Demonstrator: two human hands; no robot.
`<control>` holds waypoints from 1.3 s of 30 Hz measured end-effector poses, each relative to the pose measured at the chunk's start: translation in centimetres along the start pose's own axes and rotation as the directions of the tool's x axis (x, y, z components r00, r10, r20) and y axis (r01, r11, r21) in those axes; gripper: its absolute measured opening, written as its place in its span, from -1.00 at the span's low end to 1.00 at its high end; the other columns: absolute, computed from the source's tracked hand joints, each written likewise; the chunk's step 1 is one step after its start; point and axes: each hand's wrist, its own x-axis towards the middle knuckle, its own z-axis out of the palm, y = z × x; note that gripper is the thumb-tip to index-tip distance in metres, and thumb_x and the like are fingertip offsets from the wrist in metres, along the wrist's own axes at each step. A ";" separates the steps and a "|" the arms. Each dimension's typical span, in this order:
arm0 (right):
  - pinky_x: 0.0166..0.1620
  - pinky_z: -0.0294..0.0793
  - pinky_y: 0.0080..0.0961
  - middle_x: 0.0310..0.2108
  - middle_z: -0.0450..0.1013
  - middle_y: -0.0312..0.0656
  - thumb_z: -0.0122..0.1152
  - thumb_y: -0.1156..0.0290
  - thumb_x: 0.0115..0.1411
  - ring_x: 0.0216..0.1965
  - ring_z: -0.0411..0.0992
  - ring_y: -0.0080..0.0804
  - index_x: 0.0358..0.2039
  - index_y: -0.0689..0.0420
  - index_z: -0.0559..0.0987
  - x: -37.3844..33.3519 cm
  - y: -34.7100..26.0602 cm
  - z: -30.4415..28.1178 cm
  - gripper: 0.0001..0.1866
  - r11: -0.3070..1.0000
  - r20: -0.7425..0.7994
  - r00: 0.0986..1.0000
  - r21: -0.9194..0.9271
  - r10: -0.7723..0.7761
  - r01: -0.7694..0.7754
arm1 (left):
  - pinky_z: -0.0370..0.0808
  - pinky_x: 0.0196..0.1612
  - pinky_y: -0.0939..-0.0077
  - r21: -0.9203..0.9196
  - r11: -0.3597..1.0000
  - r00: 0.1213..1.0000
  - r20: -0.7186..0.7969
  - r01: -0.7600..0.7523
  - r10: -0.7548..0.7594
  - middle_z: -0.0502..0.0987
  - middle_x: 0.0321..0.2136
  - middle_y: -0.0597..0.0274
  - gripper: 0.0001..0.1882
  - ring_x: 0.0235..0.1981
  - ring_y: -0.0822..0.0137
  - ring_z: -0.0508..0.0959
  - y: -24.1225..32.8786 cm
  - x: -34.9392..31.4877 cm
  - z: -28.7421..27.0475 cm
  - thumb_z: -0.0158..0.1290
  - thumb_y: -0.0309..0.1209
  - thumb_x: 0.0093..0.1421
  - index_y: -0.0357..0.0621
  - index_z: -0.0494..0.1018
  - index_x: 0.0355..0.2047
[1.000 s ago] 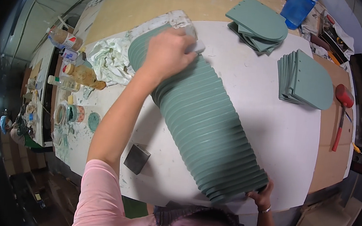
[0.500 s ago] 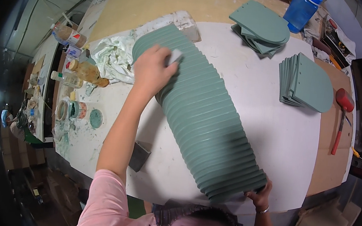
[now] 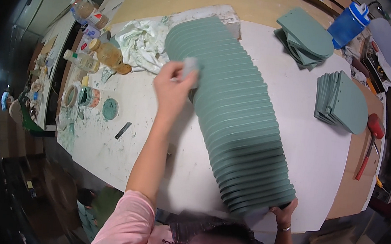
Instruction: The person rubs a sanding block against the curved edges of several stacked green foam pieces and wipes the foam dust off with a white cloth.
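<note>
A long row of green round-ended panels [image 3: 240,107], packed face to face, lies slantwise across the white board. My left hand [image 3: 173,84] is closed around a small pale grey pad [image 3: 190,67], blurred by motion, at the row's left edge near the far end. What the pad is made of I cannot make out. At the near right end of the row, my right hand [image 3: 285,213] grips the corner of the last panels; some of its fingers are hidden beneath.
Loose green panels lie in two piles [image 3: 304,36] [image 3: 340,101] at the right. Beyond them are a blue bottle [image 3: 347,26] and a red mallet [image 3: 375,126]. At the left are a crumpled white cloth [image 3: 141,45], several bottles [image 3: 109,57], a jar of green paste [image 3: 88,96] and a dark flat strip [image 3: 123,130].
My left hand has moved with the pad down along the row's left edge. The view has shifted, baring the dark strip, and my forearm now mostly covers a dark block. My right hand keeps its grip.
</note>
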 end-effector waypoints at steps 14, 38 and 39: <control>-0.16 0.47 -0.47 -0.32 0.54 -0.15 0.60 0.03 -0.24 -0.29 0.50 -0.40 -0.18 0.37 0.53 -0.2 -0.1 0.4 -0.25 0.987 -0.053 0.997 0.149 0.062 -0.053 | 0.44 -0.45 0.47 0.366 0.882 0.954 0.145 -0.299 0.263 0.51 -0.58 0.18 -0.82 -0.56 0.34 0.50 1.9 1.3 1.8 0.25 -0.42 -0.02 -0.26 0.53 -0.44; -0.14 0.48 -0.42 -0.31 0.55 -0.12 0.56 -0.14 -0.21 -0.29 0.52 -0.36 -0.19 0.38 0.53 0.2 -0.8 -0.1 -0.17 0.997 0.009 0.999 0.068 0.037 -0.037 | 0.46 -0.42 0.17 0.636 0.761 0.988 0.147 -0.126 0.041 0.53 -0.56 0.07 -0.71 -0.53 0.05 0.54 1.8 2.8 2.8 0.19 -0.18 -0.04 -0.16 0.45 -0.55; -0.13 0.48 -0.42 -0.30 0.54 -0.12 0.57 -0.13 -0.21 -0.28 0.52 -0.36 -0.19 0.38 0.53 0.1 -0.3 -0.3 -0.17 0.997 0.018 0.999 0.073 0.030 -0.032 | 0.47 -0.40 0.14 0.617 0.749 0.969 0.192 -0.240 0.152 0.54 -0.54 0.06 -0.71 -0.52 0.02 0.55 2.6 3.0 5.5 0.18 -0.19 -0.04 -0.17 0.46 -0.54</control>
